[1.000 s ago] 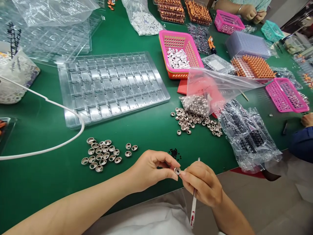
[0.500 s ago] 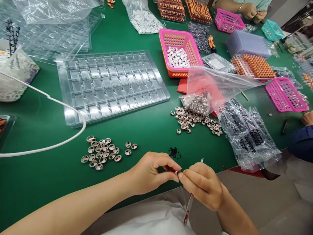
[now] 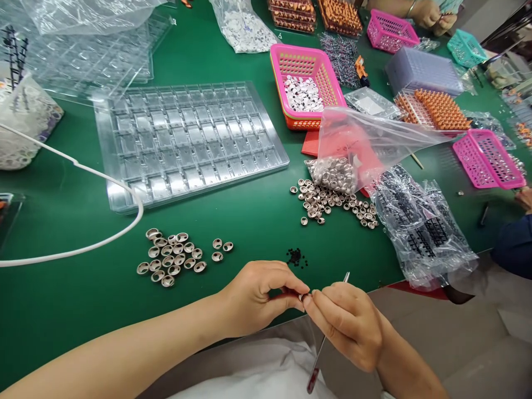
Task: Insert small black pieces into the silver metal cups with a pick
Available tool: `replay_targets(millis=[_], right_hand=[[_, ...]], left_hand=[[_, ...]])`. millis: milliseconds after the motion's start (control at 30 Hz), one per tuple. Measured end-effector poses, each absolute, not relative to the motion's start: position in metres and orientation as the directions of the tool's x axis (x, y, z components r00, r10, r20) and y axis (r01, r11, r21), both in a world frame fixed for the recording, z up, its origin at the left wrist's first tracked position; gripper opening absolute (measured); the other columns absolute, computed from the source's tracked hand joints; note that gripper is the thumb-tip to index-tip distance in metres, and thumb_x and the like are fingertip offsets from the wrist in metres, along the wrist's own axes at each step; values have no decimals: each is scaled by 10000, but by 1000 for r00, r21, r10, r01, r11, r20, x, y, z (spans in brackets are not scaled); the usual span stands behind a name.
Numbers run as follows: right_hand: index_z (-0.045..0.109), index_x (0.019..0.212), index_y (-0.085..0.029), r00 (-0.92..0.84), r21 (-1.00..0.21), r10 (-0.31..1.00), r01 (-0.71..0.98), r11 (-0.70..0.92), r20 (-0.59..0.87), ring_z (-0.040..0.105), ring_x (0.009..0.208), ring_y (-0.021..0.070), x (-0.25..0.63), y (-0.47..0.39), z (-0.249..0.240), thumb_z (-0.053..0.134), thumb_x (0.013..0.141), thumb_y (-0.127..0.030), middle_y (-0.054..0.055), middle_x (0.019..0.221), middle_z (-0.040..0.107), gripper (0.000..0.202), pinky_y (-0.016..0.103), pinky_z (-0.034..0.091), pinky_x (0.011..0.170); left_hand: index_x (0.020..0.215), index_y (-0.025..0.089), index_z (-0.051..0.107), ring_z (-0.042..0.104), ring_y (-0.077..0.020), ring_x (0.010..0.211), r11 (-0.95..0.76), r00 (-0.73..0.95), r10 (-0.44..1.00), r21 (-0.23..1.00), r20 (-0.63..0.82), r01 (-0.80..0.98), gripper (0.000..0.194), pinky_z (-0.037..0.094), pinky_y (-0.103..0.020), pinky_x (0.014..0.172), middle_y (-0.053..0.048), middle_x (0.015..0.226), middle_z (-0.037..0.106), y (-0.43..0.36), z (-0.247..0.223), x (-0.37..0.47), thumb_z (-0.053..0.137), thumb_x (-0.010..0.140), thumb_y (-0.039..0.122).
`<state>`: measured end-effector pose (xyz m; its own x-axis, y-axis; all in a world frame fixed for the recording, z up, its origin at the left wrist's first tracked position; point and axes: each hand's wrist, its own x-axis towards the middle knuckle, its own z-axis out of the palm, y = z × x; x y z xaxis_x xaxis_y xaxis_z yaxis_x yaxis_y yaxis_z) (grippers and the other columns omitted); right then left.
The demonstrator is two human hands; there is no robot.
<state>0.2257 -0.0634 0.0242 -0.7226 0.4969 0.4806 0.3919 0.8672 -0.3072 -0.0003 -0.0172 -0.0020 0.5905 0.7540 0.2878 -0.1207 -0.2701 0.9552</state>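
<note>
Between thumb and fingertips my left hand (image 3: 261, 293) pinches a small silvery cup-shaped piece (image 3: 302, 297), mostly hidden by fingers. My right hand (image 3: 349, 318) meets it there, its thumb and forefinger against the piece's right side. Tweezers (image 3: 315, 377) are tucked in the right hand, one end sticking out above the knuckles and the other hanging below. Just beyond the fingers lies a little heap of tiny black discs (image 3: 295, 256). Similar silvery cups (image 3: 167, 260) with dark spots sit in a group left of my hands, and more loose cups (image 3: 320, 205) lie farther off.
A clear compartment tray (image 3: 191, 144) lies at the left behind a white cable (image 3: 103, 252). Pink baskets (image 3: 286, 55) hold white oval pieces. Plastic bags of cups (image 3: 332, 173) and black parts (image 3: 419, 233) are at the right. Other people's hands (image 3: 428, 14) show at the far right.
Both hands stay together at the small cup. My right hand has turned slightly, swinging the tweezers' lower end to the left. The view has shifted a little.
</note>
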Motion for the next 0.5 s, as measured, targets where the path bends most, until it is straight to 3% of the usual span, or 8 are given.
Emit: replay_targets(millis=[233, 500], right_hand=[[690, 1134, -7, -736, -331, 499, 380, 864, 457, 675, 831, 218, 227, -62, 26, 338, 978, -96, 170, 1024, 713, 395, 360, 533, 604], [722, 1066, -79, -696, -217, 490, 447, 868, 524, 674, 837, 192, 227, -60, 28, 423, 978, -99, 122, 942, 739, 312, 317, 593, 607]], left_hand=[[975, 120, 743, 734, -173, 711, -299, 578, 749, 944, 324, -141, 142, 596, -242, 710, -83, 786, 802, -18, 3, 1, 744, 861, 36], [938, 92, 771, 734, -185, 684, -164, 584, 787, 980, 197, -110, 87, 605, -256, 674, -98, 753, 784, -17, 4, 0, 766, 852, 78]])
